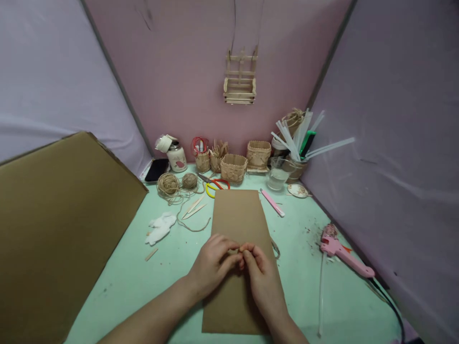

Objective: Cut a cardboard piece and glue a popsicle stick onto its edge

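Both hands meet over a long piece of brown cardboard (pixel 236 210) that lies flat in front of me. My left hand (pixel 215 263) has its thumb and forefinger pinched together at the middle of the board. Fingertip to fingertip with it, my right hand (pixel 260 272) is closed in a pinch too. Whatever sits between the fingertips is too small or too hidden to name. A bit of twine (pixel 276 249) pokes out from the cardboard's right edge. Beyond the board's far end lie scissors (pixel 215 184) with red and yellow handles, and a pink craft knife (pixel 272 203) rests to its right.
A pink glue gun (pixel 340 251) with its cord lies at right. Twine balls (pixel 168 185), pointed wooden sticks (pixel 193 208) and a white cloth (pixel 161 228) are at left. Small woven baskets (pixel 234 168) and a cup of water (pixel 278 177) line the back. Large cardboard (pixel 64 229) stands left.
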`<state>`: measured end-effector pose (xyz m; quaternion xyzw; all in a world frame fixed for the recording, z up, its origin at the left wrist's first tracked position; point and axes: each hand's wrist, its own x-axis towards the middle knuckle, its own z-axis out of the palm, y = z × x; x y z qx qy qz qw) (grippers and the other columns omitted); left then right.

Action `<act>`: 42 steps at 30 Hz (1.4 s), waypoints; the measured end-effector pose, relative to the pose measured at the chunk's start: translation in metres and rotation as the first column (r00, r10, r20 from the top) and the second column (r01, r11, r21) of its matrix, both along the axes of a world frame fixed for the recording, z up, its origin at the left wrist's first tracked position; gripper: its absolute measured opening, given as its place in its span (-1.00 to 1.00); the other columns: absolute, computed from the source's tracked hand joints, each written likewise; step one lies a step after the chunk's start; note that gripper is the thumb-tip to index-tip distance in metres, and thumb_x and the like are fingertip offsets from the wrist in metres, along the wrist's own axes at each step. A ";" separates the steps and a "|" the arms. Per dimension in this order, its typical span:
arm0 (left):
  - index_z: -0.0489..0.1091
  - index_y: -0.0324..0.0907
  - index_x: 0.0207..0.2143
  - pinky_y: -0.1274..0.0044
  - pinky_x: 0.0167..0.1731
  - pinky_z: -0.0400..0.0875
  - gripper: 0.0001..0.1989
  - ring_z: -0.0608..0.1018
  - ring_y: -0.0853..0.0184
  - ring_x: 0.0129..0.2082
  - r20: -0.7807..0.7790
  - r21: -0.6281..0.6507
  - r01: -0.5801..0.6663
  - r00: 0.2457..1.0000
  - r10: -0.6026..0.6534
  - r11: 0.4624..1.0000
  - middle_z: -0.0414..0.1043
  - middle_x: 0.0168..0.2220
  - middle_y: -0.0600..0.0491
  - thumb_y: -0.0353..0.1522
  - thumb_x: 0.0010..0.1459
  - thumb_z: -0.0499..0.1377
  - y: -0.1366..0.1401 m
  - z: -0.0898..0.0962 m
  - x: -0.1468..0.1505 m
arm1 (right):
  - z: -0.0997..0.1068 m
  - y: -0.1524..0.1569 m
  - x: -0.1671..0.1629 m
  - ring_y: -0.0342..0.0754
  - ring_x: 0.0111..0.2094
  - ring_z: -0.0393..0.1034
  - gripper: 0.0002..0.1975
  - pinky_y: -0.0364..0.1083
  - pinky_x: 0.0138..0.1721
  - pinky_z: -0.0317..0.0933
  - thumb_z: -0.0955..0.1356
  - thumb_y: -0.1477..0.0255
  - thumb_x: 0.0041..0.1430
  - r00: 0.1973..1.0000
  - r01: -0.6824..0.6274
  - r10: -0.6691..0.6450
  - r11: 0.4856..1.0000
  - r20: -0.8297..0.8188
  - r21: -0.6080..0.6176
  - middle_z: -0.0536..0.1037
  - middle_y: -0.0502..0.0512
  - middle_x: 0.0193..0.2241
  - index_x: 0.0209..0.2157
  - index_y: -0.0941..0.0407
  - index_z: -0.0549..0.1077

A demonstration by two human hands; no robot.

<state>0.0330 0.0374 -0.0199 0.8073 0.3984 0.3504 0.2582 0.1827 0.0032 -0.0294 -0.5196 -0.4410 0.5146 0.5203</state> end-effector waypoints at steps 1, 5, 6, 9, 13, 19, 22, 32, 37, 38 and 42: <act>0.44 -0.14 -0.21 0.47 -0.23 0.33 -0.86 0.46 0.30 -0.28 -0.008 0.006 0.004 1.000 -0.004 1.000 0.49 -0.31 0.01 -0.28 0.23 0.16 -0.002 -0.002 0.002 | -0.001 -0.001 0.000 -0.06 -0.43 0.33 -0.76 -0.11 -0.33 0.29 0.28 0.20 0.19 1.000 0.012 -0.012 1.000 -0.016 -0.015 0.41 0.00 -0.50 -0.36 0.08 0.40; 0.44 -0.15 -0.24 0.48 -0.28 0.32 -0.85 0.46 0.31 -0.33 -0.004 0.037 -0.053 0.999 0.053 0.998 0.50 -0.35 0.02 -0.26 0.22 0.18 0.000 -0.008 0.001 | -0.002 -0.003 0.001 -0.05 -0.38 0.36 -0.72 -0.10 -0.29 0.30 0.31 0.19 0.17 1.000 0.008 -0.009 1.000 -0.027 -0.028 0.49 0.06 -0.41 -0.31 0.10 0.50; 0.45 -0.14 -0.27 0.48 -0.29 0.32 -0.86 0.46 0.31 -0.34 -0.002 0.041 -0.065 0.998 0.065 0.997 0.50 -0.38 0.02 -0.27 0.24 0.15 0.001 -0.009 -0.001 | -0.002 -0.003 0.001 -0.06 -0.39 0.35 -0.72 -0.10 -0.30 0.29 0.31 0.20 0.17 1.000 -0.010 0.009 1.000 -0.019 -0.019 0.50 0.06 -0.40 -0.30 0.10 0.52; 0.45 -0.13 -0.32 0.48 -0.33 0.32 -0.80 0.47 0.31 -0.38 -0.009 0.038 -0.046 0.999 0.046 0.998 0.49 -0.42 0.02 -0.32 0.30 0.06 0.004 -0.012 -0.005 | -0.005 -0.005 0.000 -0.08 -0.39 0.34 -0.71 -0.12 -0.31 0.29 0.30 0.22 0.19 0.999 -0.048 0.048 0.999 -0.006 0.011 0.51 0.08 -0.38 -0.26 0.11 0.56; 0.43 -0.14 -0.30 0.48 -0.33 0.32 -0.77 0.47 0.31 -0.38 -0.023 0.028 0.010 1.000 -0.010 1.000 0.49 -0.41 0.01 -0.37 0.31 -0.01 0.004 -0.012 -0.006 | -0.009 -0.008 0.000 -0.07 -0.39 0.36 -0.68 -0.11 -0.33 0.31 0.33 0.19 0.17 0.999 -0.039 0.039 0.999 -0.016 0.017 0.52 0.11 -0.37 -0.25 0.12 0.59; 0.29 -0.13 -0.43 0.48 -0.35 0.29 -0.73 0.40 0.30 -0.39 -0.036 0.052 -0.238 0.970 0.240 0.970 0.37 -0.44 0.02 -0.31 0.30 -0.09 0.013 0.003 -0.014 | 0.000 -0.016 0.017 -0.03 -0.39 0.40 -0.69 -0.10 -0.35 0.33 0.41 0.15 0.04 0.996 -0.012 0.015 0.999 0.092 -0.031 0.54 0.12 -0.41 -0.34 0.11 0.59; 0.16 -0.11 -0.53 0.49 -0.39 0.24 -0.69 0.36 0.31 -0.44 -0.074 0.098 -0.473 0.874 0.480 0.876 0.28 -0.52 0.07 -0.26 0.28 -0.12 0.030 0.014 -0.039 | 0.006 -0.020 0.034 -0.01 -0.39 0.40 -0.70 -0.11 -0.33 0.30 0.40 0.14 0.04 0.972 0.025 -0.033 0.999 0.235 0.037 0.52 0.10 -0.47 -0.45 0.11 0.56; 0.26 -0.21 0.13 0.29 0.08 0.26 -0.51 0.34 0.10 0.12 -0.260 0.209 -0.604 0.724 0.639 0.769 0.24 0.13 -0.18 -0.39 0.12 0.10 0.072 0.011 -0.095 | -0.002 -0.045 0.066 0.00 -0.33 0.40 -0.78 -0.08 -0.30 0.30 0.33 0.22 0.20 0.773 -0.187 0.045 0.969 0.632 0.160 0.49 0.11 -0.38 -0.39 0.06 0.47; 0.34 -0.09 0.09 0.31 0.16 0.19 -0.62 0.35 0.15 0.15 -0.505 0.054 -0.163 0.847 0.167 0.985 0.38 0.12 -0.09 -0.33 0.20 0.08 0.076 0.001 -0.076 | -0.012 -0.056 0.077 0.15 0.02 0.31 -0.61 0.12 0.03 0.27 0.43 0.23 0.10 0.623 -0.292 0.028 0.935 0.782 0.199 0.43 0.19 -0.01 -0.03 -0.01 0.44; 0.38 -0.05 0.04 0.29 0.16 0.17 -0.66 0.35 0.15 0.17 -0.546 0.045 -0.142 0.825 0.144 0.989 0.39 0.12 -0.07 -0.33 0.21 0.09 0.079 -0.001 -0.076 | -0.014 -0.057 0.079 0.17 0.05 0.29 -0.56 0.14 0.05 0.25 0.45 0.23 0.07 0.599 -0.309 0.026 0.929 0.800 0.202 0.41 0.19 0.02 0.00 -0.01 0.42; 0.45 -0.08 -0.11 0.07 0.16 0.04 -0.76 0.26 0.02 0.22 -0.615 0.168 -0.293 0.715 0.333 0.941 0.39 0.11 -0.12 -0.38 0.21 0.07 0.091 -0.007 -0.084 | -0.020 -0.062 0.085 0.18 0.07 0.27 -0.54 0.16 0.05 0.24 0.44 0.24 0.09 0.553 -0.329 0.001 0.919 0.833 0.218 0.40 0.21 0.04 0.03 0.02 0.40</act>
